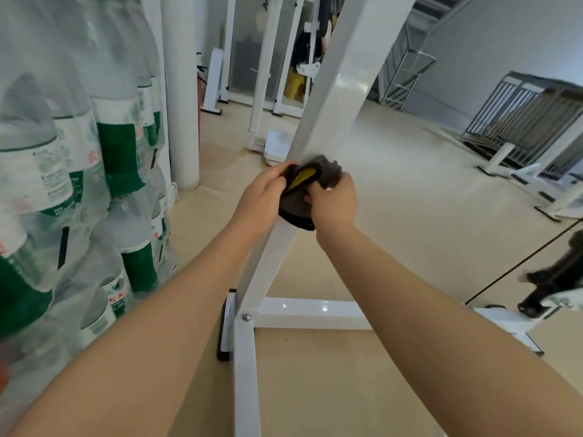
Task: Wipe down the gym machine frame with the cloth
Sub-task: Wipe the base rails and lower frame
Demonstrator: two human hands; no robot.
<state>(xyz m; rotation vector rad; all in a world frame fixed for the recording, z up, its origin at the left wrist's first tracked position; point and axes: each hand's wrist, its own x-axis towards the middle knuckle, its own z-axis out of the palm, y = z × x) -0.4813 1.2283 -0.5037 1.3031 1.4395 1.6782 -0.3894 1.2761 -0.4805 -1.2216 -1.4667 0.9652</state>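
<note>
A white steel post of the gym machine frame (334,99) slants up from a floor base with a cross bar (309,312). A dark grey cloth (298,205) with a yellow patch is bunched against the post at about mid height. My left hand (262,197) grips the cloth's left side. My right hand (332,200) grips its right side. Both hands hold the cloth in front of the post, hiding that stretch of it.
Shrink-wrapped packs of water bottles (72,190) are stacked high on the left, beside a white round column (183,105). More white machines (268,58) stand behind. A metal railing (523,121) and machine feet lie at the right; a black cable and handle (555,285) sit at lower right.
</note>
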